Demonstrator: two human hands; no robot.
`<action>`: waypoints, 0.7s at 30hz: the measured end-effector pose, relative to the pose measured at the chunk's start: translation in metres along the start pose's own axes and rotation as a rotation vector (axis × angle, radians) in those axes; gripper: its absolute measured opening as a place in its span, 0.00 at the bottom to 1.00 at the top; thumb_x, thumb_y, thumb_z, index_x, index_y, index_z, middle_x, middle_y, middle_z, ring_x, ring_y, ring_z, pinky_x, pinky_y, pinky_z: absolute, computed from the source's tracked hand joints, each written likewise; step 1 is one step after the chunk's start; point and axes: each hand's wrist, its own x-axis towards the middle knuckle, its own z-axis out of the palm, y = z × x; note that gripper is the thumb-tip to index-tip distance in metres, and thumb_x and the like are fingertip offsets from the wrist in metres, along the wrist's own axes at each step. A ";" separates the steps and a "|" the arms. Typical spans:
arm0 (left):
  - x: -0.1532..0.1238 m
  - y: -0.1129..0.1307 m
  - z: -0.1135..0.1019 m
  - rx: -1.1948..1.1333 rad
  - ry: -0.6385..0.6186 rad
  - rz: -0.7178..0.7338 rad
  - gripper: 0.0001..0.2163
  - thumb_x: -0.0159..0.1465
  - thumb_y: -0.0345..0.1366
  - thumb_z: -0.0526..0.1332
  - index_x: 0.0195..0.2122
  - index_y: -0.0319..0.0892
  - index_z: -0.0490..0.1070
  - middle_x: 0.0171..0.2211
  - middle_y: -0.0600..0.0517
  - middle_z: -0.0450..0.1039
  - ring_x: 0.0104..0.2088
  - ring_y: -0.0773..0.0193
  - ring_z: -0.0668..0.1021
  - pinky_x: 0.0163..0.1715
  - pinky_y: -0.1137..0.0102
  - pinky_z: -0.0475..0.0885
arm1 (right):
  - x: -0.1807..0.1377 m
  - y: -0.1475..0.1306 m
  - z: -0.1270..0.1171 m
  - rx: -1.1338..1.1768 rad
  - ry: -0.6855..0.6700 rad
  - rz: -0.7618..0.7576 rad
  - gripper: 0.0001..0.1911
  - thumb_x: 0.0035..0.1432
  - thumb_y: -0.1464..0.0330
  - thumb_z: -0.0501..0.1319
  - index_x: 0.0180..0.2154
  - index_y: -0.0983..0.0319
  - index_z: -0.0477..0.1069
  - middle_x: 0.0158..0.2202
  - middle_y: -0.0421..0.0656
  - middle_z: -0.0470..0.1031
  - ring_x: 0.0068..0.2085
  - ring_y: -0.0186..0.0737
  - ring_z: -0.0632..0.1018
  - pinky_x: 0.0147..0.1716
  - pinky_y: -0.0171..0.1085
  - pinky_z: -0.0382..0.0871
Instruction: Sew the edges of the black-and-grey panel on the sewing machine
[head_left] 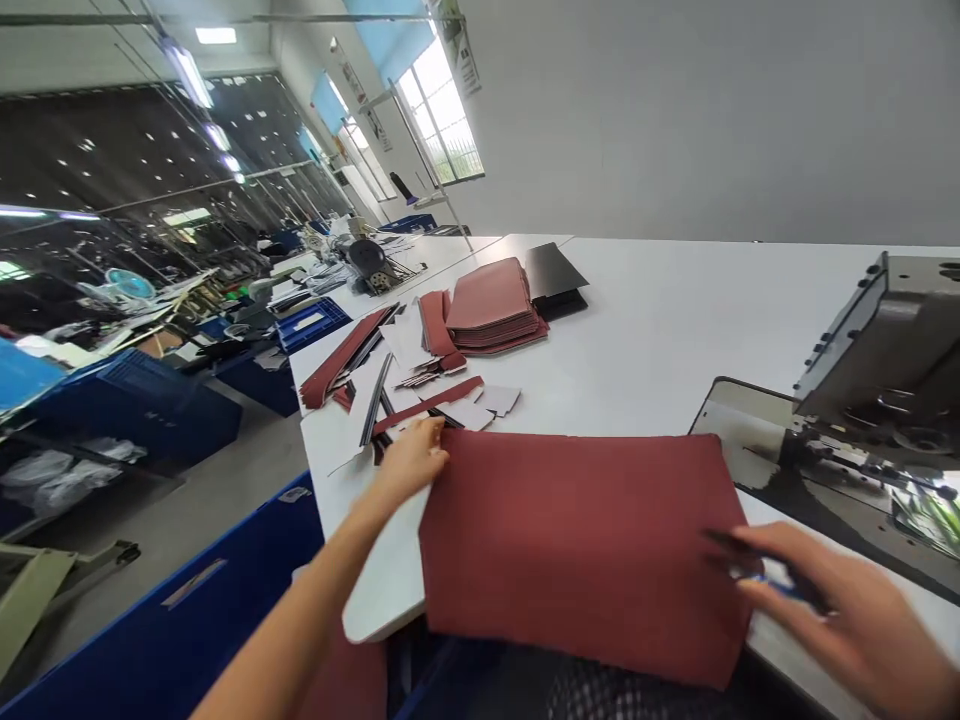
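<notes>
A large dark red leather sheet (585,545) lies across the near edge of the white table (660,320). My left hand (411,462) grips its far left corner, fingers curled over the edge. My right hand (847,615) rests on the sheet's right edge, holding a thin dark tool with a blue part between thumb and fingers; motion blur hides what the tool is. A sewing machine (885,370) stands just right of the sheet on a metal bed plate.
Stacked red leather pieces (495,305), black sheets (551,270), long red strips (341,360) and white paper cutouts (480,405) lie farther back on the table. Blue plastic crates (127,405) stand on the floor to the left. Other cluttered workbenches stretch behind.
</notes>
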 end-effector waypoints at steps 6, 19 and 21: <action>-0.022 0.136 0.102 -0.058 -0.362 0.632 0.24 0.67 0.43 0.58 0.62 0.40 0.66 0.61 0.42 0.69 0.60 0.50 0.73 0.62 0.57 0.67 | -0.020 -0.035 0.037 0.081 -0.235 0.194 0.15 0.69 0.58 0.58 0.54 0.53 0.72 0.47 0.42 0.81 0.43 0.42 0.83 0.41 0.34 0.79; -0.037 0.203 0.145 -0.601 -1.146 0.689 0.15 0.56 0.43 0.71 0.43 0.44 0.82 0.37 0.52 0.77 0.38 0.62 0.76 0.37 0.72 0.68 | -0.011 -0.008 -0.010 -0.267 0.087 0.310 0.17 0.70 0.52 0.57 0.49 0.55 0.74 0.41 0.40 0.79 0.29 0.36 0.79 0.25 0.33 0.71; -0.040 0.203 0.146 -0.653 -1.175 0.623 0.15 0.54 0.43 0.73 0.41 0.43 0.83 0.37 0.51 0.77 0.38 0.61 0.76 0.37 0.71 0.69 | -0.005 -0.009 -0.010 -0.281 0.092 0.309 0.17 0.70 0.52 0.57 0.48 0.55 0.74 0.40 0.39 0.80 0.28 0.35 0.78 0.25 0.34 0.71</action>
